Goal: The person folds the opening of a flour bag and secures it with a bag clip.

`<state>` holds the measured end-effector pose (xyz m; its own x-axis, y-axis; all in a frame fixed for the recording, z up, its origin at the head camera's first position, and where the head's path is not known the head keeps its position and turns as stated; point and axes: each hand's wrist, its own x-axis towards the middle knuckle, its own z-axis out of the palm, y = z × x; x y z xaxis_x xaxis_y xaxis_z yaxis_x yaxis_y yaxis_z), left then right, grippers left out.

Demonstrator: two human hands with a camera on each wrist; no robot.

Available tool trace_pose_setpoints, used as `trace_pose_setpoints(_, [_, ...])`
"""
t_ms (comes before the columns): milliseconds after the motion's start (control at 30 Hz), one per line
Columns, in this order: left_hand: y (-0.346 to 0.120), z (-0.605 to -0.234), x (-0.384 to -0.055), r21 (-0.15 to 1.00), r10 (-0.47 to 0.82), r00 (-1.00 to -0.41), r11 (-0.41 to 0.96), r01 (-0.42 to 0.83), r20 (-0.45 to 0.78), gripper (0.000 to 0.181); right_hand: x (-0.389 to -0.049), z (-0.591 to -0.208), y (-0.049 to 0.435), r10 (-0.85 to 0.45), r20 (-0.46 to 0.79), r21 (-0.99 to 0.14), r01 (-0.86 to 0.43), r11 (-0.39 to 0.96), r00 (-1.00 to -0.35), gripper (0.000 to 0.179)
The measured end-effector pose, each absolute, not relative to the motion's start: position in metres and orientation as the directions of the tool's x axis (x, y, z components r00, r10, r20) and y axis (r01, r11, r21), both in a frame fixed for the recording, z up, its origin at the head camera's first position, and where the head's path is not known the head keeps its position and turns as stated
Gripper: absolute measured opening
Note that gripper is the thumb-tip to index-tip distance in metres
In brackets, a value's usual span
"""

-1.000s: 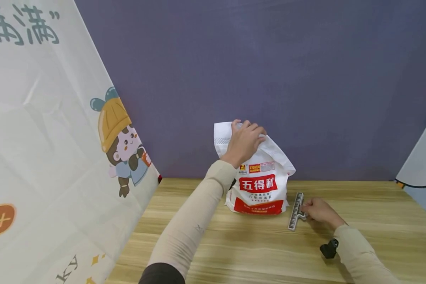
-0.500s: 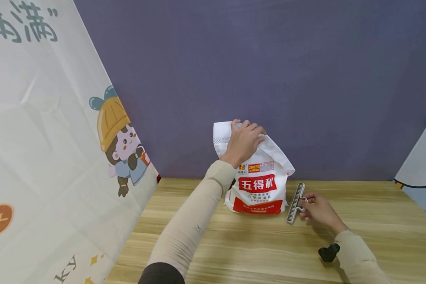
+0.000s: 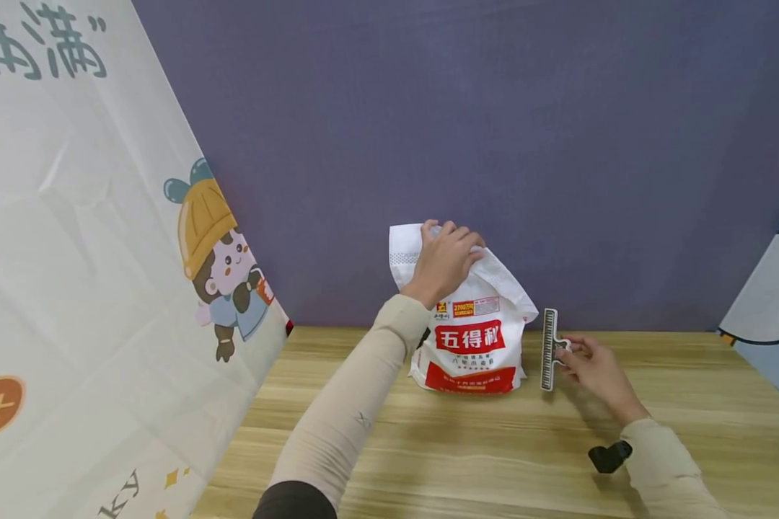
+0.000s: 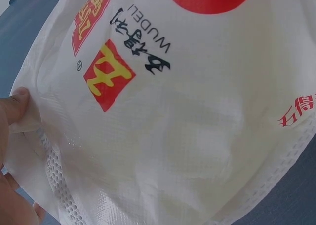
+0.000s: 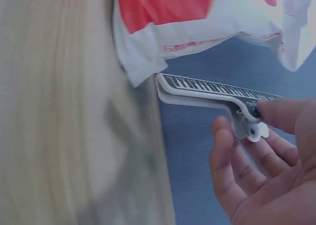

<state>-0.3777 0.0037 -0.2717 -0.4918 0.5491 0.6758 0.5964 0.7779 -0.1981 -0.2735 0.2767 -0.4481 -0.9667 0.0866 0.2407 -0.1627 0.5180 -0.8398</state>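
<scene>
My left hand [image 3: 443,261] grips the top of the white bag [image 3: 513,349], upright on the table [image 3: 480,454], contents hidden. My right hand [image 3: 599,371] pinches the long clip [image 3: 548,353] beside the bag.

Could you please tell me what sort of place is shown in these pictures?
Probably a staged work spot indoors, though the wider room is out of view: a wood-grain tabletop, a plain bluish-purple backdrop behind it, and a white cartoon-printed sheet at the left.
</scene>
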Motion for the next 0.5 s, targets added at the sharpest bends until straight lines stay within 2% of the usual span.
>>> trace_pose_setpoints(300, [0.007, -0.270, -0.379, -0.206, 0.549, -0.491, 0.781, 0.590, 0.676, 0.018, -0.274, -0.422, 0.279, 0.154, 0.300, -0.797, -0.158, 0.583, -0.942, 0.047])
trace_pose_setpoints(500, [0.007, -0.270, -0.379, -0.205, 0.547, -0.515, 0.791, 0.576, 0.660, 0.018, -0.279, -0.407, 0.277, 0.203, 0.364, -0.761, -0.165, 0.628, -0.909, 0.043])
